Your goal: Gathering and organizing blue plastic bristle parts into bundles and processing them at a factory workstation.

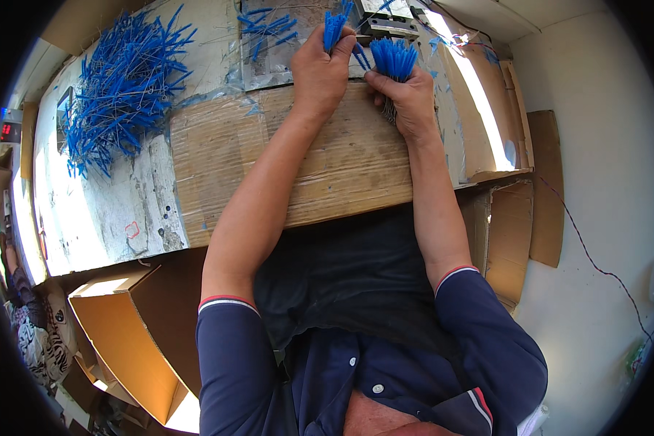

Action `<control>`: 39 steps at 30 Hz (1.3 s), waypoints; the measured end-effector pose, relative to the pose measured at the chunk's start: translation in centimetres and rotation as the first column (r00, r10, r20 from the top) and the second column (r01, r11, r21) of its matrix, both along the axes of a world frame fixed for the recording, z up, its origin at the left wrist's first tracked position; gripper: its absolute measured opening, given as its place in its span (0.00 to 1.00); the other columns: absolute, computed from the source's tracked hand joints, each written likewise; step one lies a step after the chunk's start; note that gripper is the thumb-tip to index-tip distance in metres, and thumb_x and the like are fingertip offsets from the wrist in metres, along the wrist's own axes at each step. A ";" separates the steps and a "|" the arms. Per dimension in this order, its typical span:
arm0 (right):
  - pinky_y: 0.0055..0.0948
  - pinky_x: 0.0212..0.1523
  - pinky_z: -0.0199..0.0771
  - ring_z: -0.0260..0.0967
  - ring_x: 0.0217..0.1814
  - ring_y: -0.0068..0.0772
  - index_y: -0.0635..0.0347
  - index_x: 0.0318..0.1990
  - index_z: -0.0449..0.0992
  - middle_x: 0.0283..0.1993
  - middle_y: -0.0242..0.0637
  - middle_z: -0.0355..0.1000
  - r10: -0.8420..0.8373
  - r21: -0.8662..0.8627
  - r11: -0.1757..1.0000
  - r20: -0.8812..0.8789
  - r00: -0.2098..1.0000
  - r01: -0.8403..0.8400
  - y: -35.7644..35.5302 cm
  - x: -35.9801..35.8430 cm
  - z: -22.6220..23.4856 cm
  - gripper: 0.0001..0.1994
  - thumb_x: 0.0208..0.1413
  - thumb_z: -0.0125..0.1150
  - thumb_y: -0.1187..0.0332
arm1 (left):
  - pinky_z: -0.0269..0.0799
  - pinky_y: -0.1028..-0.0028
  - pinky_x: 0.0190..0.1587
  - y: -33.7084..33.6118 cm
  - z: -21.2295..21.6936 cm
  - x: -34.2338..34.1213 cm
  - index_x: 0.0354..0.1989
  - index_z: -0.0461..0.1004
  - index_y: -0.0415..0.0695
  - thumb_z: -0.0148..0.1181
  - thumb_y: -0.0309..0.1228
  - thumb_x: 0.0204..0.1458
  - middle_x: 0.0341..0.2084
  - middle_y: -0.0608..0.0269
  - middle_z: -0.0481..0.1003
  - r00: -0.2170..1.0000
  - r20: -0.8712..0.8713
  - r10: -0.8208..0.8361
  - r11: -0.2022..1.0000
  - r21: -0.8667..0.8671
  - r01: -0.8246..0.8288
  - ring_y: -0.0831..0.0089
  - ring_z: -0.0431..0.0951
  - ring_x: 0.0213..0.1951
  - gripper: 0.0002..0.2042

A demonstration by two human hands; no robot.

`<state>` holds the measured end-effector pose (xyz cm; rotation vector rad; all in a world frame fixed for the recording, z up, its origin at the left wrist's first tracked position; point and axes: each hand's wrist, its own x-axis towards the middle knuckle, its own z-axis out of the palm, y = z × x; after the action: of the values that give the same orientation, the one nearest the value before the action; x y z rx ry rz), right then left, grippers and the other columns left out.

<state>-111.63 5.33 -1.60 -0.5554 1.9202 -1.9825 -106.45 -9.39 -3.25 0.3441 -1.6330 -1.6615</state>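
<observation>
My left hand [321, 71] grips a small bunch of thin blue sticks [334, 29], their tips pointing up toward a grey metal fixture [386, 25] at the bench's far edge. Just to its right, my right hand [407, 98] is closed around a thicker bundle of blue sticks [394, 58] held upright, blue ends on top and bare metal ends showing below the fist. Both hands rest over a sheet of brown cardboard [341, 160] that covers the bench in front of me.
A big loose heap of blue sticks [123, 87] lies at the bench's left end, with a few more [265, 29] on a metal plate. An open cardboard box [134, 334] stands on the floor at lower left. Cardboard flaps [516, 232] and a thin cable [596, 265] are at right.
</observation>
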 end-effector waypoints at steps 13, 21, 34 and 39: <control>0.22 0.19 0.67 0.69 0.19 0.20 0.63 0.34 0.79 0.24 0.32 0.76 -0.389 0.188 0.880 -0.239 0.890 0.436 0.5 -2.1 -1.0 0.06 0.49 0.71 0.75 | 0.69 0.74 0.32 -1.2 0.4 0.5 0.40 0.77 0.46 0.59 0.35 0.65 0.31 0.70 0.85 0.969 0.029 0.247 0.941 -0.245 -0.233 0.79 0.74 0.25 0.07; 0.23 0.20 0.68 0.69 0.19 0.19 0.65 0.30 0.80 0.22 0.31 0.75 -0.400 0.208 0.815 -0.474 0.784 0.541 -0.5 -3.3 -2.9 0.06 0.47 0.72 0.74 | 0.72 0.64 0.33 -1.6 -0.5 0.5 0.42 0.76 0.47 0.62 0.34 0.62 0.28 0.65 0.82 0.958 0.116 0.264 0.901 -0.385 -0.201 0.64 0.79 0.28 0.06; 0.37 0.35 0.76 0.77 0.26 0.36 0.70 0.28 0.81 0.24 0.46 0.78 -0.410 0.234 0.794 -0.475 0.779 0.561 -0.4 -4.0 -3.4 0.15 0.43 0.73 0.64 | 0.70 0.52 0.48 -1.3 0.2 0.7 0.46 0.75 0.43 0.52 0.19 0.52 0.38 0.46 0.77 0.926 -0.078 0.369 0.738 -0.580 -0.343 0.44 0.76 0.44 0.14; 0.34 0.32 0.75 0.75 0.25 0.30 0.70 0.28 0.81 0.22 0.40 0.78 -0.415 0.166 0.836 -0.431 0.801 0.522 -0.3 -3.4 -2.9 0.14 0.46 0.74 0.65 | 0.72 0.49 0.40 -0.5 0.7 0.7 0.42 0.73 0.43 0.49 0.19 0.53 0.32 0.46 0.78 0.962 0.121 0.243 0.779 -0.616 -0.119 0.42 0.78 0.37 0.11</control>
<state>-115.02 5.07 -4.53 -0.4294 2.7611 -1.9168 -105.73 -9.85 -2.50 0.3278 -2.1030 -0.9021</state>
